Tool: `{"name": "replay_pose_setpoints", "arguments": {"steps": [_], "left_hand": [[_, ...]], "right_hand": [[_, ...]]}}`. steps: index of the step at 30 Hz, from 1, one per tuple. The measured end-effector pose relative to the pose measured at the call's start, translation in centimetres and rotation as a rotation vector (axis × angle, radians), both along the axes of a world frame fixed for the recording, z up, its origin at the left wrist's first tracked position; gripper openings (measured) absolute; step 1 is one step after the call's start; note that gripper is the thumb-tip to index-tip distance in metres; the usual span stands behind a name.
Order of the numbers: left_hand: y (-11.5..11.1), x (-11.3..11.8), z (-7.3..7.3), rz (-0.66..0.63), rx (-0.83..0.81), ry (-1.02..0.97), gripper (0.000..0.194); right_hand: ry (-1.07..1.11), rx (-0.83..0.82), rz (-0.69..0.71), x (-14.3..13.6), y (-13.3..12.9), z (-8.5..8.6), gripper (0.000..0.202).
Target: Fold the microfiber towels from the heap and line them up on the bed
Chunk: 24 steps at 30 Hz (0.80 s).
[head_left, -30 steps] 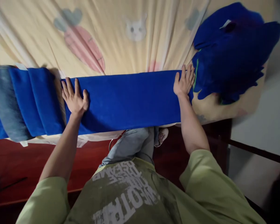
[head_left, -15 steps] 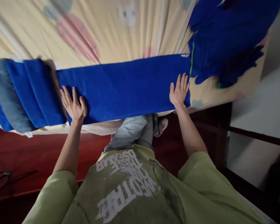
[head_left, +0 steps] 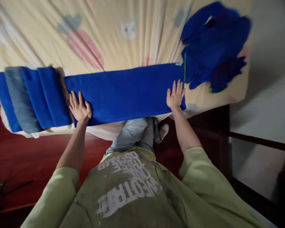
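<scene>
On a cream carrot-print bedsheet (head_left: 117, 55) above a dark red floor (head_left: 38, 155), a pale wall (head_left: 270, 79) to the right, your left hand (head_left: 80, 109) and right hand (head_left: 175, 96) rest palm-down, fingers spread, at either end of one long blue cloth (head_left: 128, 91) along the near edge; four folded cloths (head_left: 51, 98), three blue and one gray, lie left, one rumpled blue pile (head_left: 216, 47) right.

Hands (head_left: 80, 110) (head_left: 175, 97) drawn back on blue cloth (head_left: 128, 93), white tag (head_left: 179, 64) uncovered
</scene>
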<state>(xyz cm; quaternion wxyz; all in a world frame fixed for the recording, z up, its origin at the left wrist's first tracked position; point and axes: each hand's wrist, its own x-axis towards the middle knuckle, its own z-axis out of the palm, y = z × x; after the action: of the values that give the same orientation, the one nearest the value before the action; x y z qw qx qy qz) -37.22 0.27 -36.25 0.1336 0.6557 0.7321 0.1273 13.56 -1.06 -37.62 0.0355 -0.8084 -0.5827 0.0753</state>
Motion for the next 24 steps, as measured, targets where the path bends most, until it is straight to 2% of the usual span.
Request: {"name": "replay_pose_setpoints", "arguments": {"steps": [2, 4, 5, 7, 9, 11, 13, 14, 16, 20, 24], "left_hand": [[-0.1, -0.1, 1.0, -0.001, 0.021, -0.017, 0.065], [-1.1, 0.1, 2.4, -0.022, 0.067, -0.032, 0.065], [-2.3, 0.5, 3.0, -0.042, 0.108, -0.037, 0.064], [-6.5, 2.0, 3.5, -0.118, 0.190, -0.054, 0.061], [-12.3, 4.4, 3.0, -0.253, 0.190, -0.120, 0.056], [-18.2, 7.0, 2.1, -0.507, 0.068, -0.191, 0.053], [-22.1, 9.1, 1.5, -0.706, -0.017, -0.190, 0.049], [-23.0, 9.9, 1.5, -0.757, -0.041, -0.174, 0.045], [-23.1, 10.9, 1.7, -0.795, -0.061, -0.121, 0.039], [-21.2, 13.2, 2.0, -0.754, -0.027, 0.043, 0.035], [-22.6, 15.7, 0.7, -0.637, 0.067, 0.165, 0.044]], "right_hand": [[0.061, -0.037, -0.043, -1.2, 0.2, 2.1, 0.061], [0.185, -0.021, -0.114, -3.7, -0.4, 4.6, 0.062], [0.270, 0.055, -0.146, -5.6, -1.4, 5.5, 0.062], [0.492, 0.274, -0.187, -10.7, -5.0, 6.4, 0.060], [0.789, 0.425, -0.257, -16.8, -10.6, 5.4, 0.053], [1.083, 0.371, -0.347, -22.4, -16.9, 3.5, 0.037], [1.210, 0.351, -0.365, -25.9, -21.9, 1.7, 0.026], [1.273, 0.306, -0.284, -26.7, -23.5, 1.1, 0.024], [1.381, 0.308, -0.247, -26.6, -24.7, 0.7, 0.025], [1.468, 0.268, -0.260, -24.1, -22.3, 1.4, 0.025], [1.577, 0.212, -0.363, -24.0, -20.0, 2.3, 0.035]]}}
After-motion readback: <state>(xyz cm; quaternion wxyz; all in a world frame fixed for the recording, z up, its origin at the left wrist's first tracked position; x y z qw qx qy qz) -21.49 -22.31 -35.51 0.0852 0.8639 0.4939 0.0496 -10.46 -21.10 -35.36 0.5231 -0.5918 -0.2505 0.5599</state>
